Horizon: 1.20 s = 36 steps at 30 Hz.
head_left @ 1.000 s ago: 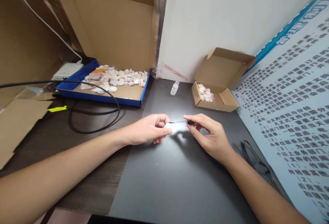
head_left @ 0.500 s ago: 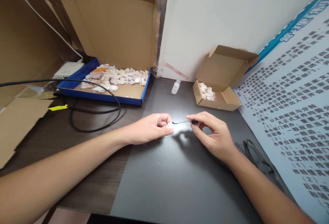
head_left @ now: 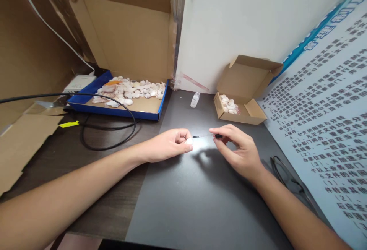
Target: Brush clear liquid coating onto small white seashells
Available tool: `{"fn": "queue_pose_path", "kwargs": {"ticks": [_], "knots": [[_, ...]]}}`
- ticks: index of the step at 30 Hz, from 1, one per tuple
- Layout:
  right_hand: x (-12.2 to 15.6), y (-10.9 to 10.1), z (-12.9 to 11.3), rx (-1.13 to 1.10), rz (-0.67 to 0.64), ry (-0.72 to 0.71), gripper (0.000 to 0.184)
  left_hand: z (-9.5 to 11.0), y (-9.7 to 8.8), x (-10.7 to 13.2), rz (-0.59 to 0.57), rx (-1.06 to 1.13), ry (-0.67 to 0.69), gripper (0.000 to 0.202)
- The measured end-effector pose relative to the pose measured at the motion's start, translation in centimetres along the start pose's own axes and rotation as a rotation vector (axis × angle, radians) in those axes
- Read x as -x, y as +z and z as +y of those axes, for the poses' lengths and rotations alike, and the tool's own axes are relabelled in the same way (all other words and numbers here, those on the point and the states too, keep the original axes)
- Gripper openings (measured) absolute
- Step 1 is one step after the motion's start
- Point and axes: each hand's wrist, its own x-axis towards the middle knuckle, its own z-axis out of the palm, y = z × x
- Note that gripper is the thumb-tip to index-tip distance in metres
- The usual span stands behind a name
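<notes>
1. The step in hand looks like brushing a small white shell, held above the surface at the middle of the work; clock directions run from it, 12 straight ahead.
2. The left hand has its fingers closed on that shell. The right hand, at 3 o'clock, pinches the black end of a thin brush pointing to 9.
3. The dark tip is at the shell's edge; I cannot tell whether it touches. A next stroke would call for a still left pinch and light pressure.
4. A small bottle stands at 12, within easy reach.
5. A blue-sided box of shells is at 10, a brown carton holding more at 2, glasses at 4.
6. A looped black cable at 9 could snag the left arm heading for the blue-sided box.
</notes>
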Motion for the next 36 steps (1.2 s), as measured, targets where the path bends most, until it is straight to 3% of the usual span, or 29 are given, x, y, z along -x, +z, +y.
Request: {"fn": "queue_pose_path", "kwargs": {"ticks": [19, 36], "knots": [[0.27, 0.2, -0.06, -0.044, -0.047, 0.006, 0.029, 0.06, -0.03, 0.05, -0.01, 0.027, -0.018, 0.034], [0.0, -0.07, -0.21, -0.051, 0.024, 0.046, 0.022, -0.02, -0.12, 0.08, -0.011, -0.005, 0.001, 0.031]]}}
